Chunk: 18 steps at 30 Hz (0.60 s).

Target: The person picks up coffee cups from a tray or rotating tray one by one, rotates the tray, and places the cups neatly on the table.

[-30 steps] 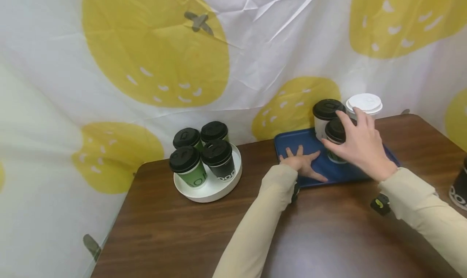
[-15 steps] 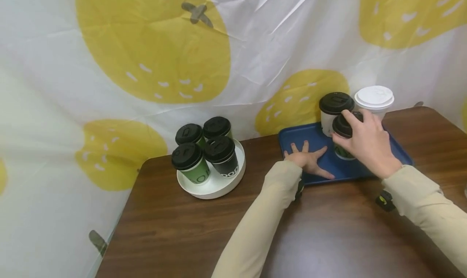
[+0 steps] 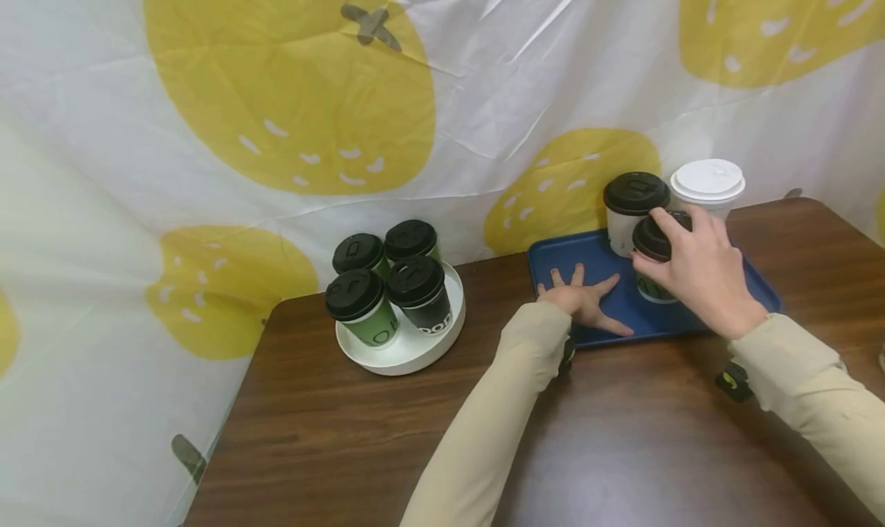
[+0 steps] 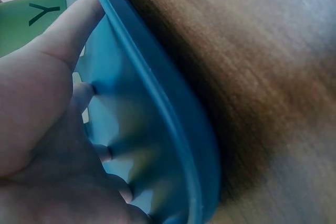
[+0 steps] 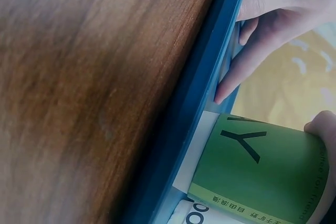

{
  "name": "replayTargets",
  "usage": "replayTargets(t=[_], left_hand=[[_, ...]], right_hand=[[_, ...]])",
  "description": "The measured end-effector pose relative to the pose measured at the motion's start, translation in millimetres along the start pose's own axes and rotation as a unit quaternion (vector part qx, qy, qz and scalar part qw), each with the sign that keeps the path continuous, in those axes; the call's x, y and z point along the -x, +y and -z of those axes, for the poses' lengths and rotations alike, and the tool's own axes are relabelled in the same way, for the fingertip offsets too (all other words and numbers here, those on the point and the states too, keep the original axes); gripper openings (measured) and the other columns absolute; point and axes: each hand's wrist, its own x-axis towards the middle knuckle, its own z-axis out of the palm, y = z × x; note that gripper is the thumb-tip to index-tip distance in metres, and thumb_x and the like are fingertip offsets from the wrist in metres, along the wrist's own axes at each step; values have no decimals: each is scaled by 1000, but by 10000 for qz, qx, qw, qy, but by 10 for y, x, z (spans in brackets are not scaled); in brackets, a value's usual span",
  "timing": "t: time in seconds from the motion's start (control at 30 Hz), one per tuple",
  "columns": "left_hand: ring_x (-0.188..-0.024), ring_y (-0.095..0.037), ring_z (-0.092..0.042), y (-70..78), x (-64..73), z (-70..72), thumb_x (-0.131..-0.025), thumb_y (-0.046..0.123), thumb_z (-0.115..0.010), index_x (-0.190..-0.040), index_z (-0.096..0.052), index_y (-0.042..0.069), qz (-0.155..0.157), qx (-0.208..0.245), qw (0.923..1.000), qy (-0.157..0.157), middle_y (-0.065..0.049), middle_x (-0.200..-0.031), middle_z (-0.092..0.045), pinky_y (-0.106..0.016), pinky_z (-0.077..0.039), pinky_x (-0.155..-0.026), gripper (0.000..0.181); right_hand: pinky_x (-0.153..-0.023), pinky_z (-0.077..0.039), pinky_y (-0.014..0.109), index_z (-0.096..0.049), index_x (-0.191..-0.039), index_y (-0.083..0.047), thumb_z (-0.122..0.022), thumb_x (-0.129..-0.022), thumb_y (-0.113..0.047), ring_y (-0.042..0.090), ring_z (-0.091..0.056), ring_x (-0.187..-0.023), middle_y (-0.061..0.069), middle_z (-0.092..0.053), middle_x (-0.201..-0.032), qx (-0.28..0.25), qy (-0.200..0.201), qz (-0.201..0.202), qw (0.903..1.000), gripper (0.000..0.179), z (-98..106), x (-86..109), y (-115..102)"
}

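At the left of centre, the white round tray (image 3: 442,341) with four lidded cups is sitting untouched. Your left hand (image 3: 579,303) is staying flat, fingers spread, pressing the blue tray (image 3: 553,262) at centre right as before. Further right, your right hand (image 3: 698,270) is still curling round the green cup (image 3: 647,287), which is now resting on the tray beside the white black-lidded cup (image 3: 632,208); its placement looks nearly finished.
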Motion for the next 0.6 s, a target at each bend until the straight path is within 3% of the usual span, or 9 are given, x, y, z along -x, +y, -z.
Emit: replayTargets(t=[0.6], left_hand=[[-163,-30,14,-29,-48,-9,-86,79,-60,-154,3,66,-88,79,9999,15,11,-175,16,-50,-8,-134,93]], right_hand=[[-64,-49,79,-57,-140,-2,-84,-81,-28,60,-50,-111,42,-49,-132,9,126,52,9999,70,25,42,-16]])
